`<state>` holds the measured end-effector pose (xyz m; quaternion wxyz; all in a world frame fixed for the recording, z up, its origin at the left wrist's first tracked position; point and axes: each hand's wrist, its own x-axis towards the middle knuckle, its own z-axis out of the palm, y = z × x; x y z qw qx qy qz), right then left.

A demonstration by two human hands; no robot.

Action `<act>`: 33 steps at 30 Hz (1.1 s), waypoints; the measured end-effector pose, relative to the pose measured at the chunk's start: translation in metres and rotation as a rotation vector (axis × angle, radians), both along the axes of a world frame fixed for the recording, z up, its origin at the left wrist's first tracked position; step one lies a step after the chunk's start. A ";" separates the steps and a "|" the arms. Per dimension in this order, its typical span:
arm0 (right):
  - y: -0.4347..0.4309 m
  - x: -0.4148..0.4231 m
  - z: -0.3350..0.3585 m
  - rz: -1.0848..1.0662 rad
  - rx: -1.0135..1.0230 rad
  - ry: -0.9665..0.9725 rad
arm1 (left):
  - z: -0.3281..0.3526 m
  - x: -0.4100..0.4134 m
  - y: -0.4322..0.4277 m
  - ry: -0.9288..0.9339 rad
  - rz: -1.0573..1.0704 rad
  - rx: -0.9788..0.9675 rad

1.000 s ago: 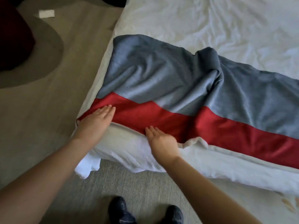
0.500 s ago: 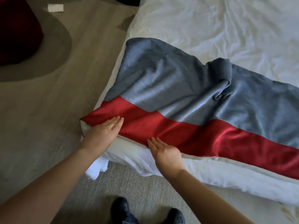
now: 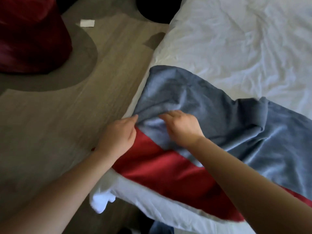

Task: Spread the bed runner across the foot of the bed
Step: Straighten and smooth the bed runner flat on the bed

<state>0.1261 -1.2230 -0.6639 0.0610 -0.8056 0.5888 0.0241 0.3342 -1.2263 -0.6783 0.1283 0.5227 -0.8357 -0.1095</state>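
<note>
left hand [image 3: 118, 137] and right hand [image 3: 183, 127] both have fingers curled, gripping the grey part of the bed runner [image 3: 253, 141], which lies rumpled across the bed's [image 3: 236, 48] near-left corner

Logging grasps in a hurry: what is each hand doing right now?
Left hand: pinching the bed runner at its grey edge.
Right hand: gripping a bunched grey fold of it.

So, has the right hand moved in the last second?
Yes: the right hand went from the bed edge, across the red band, onto the grey of the bed runner.
</note>
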 end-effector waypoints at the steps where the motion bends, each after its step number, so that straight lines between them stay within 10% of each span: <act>1: -0.022 -0.003 -0.002 0.017 -0.013 0.014 | 0.000 -0.007 -0.012 0.013 0.102 0.036; 13: -0.179 0.013 -0.028 0.727 0.016 0.448 | -0.042 -0.064 -0.073 0.047 0.498 0.301; 25: -0.159 -0.092 0.031 0.789 -0.410 0.156 | 0.034 -0.121 -0.063 -0.012 0.206 0.154; 28: -0.114 -0.133 0.019 0.788 -0.199 0.259 | 0.022 -0.150 -0.020 -0.161 0.036 0.391; 33: -0.063 -0.155 -0.002 0.193 0.309 0.317 | 0.016 -0.135 -0.001 -0.236 0.133 0.311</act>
